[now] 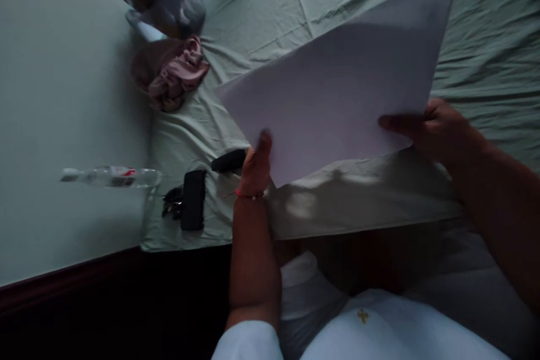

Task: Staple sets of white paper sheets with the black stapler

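Observation:
A large white sheet of paper (337, 90) is held up, tilted, above the cloth-covered surface. My left hand (256, 166) grips its lower left edge, the thumb lying on top and the other fingers hidden behind. At the lower right edge my right hand (439, 129) pinches the sheet, thumb on the near face, fingers out of sight beneath. Both hands are slightly blurred. A dark oblong case (228, 161) lies just left of my left hand.
Pale green cloth (253, 39) with wrinkles covers the surface. On its left side are a black phone-like object (193, 200), keys (172, 203), a clear plastic bottle (122, 177) by the wall, a crumpled pink cloth (177, 74) and a plastic bag (181, 3).

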Demonstrator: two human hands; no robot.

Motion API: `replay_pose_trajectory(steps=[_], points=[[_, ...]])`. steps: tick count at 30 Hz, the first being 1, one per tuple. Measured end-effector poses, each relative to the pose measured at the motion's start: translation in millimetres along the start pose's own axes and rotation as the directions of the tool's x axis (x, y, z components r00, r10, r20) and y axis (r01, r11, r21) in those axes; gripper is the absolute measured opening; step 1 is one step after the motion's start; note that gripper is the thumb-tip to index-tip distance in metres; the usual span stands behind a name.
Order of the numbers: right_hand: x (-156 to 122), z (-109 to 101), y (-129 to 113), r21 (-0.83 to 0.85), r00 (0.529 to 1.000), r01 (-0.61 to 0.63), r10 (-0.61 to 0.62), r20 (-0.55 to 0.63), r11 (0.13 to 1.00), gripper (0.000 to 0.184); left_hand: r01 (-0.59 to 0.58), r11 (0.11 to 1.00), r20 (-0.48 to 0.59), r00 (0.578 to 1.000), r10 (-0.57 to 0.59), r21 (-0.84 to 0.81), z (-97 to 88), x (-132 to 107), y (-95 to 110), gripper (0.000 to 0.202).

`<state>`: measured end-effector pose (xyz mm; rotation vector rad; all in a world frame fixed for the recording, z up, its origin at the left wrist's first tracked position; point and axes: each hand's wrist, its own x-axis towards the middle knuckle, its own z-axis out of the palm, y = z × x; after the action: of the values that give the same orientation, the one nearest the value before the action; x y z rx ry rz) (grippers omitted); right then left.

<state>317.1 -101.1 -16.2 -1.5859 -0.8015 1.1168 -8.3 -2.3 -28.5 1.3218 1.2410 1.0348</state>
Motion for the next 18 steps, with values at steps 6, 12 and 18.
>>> replay_pose_trajectory(steps=[6, 12, 18], points=[[0, 0, -3, 0.060, 0.991, -0.078, 0.071, 0.114, 0.995, 0.032, 0.034, 0.974, -0.065, 0.998, -0.020, 0.222, -5.2, -1, 2, 0.042], [1, -4, -4, -0.182, 1.000, -0.007, 0.011, 0.022, 0.983, 0.032, -0.208, 0.846, -0.190, 0.922, 0.337, 0.491, -17.5, -12, 19, 0.048], [-2, -5, -1, -0.315, 1.000, -0.012, 0.006, -0.019, 0.949, 0.041, -0.072, 0.646, -0.399, 0.732, 0.552, 0.760, -64.0, -6, 15, 0.024]])
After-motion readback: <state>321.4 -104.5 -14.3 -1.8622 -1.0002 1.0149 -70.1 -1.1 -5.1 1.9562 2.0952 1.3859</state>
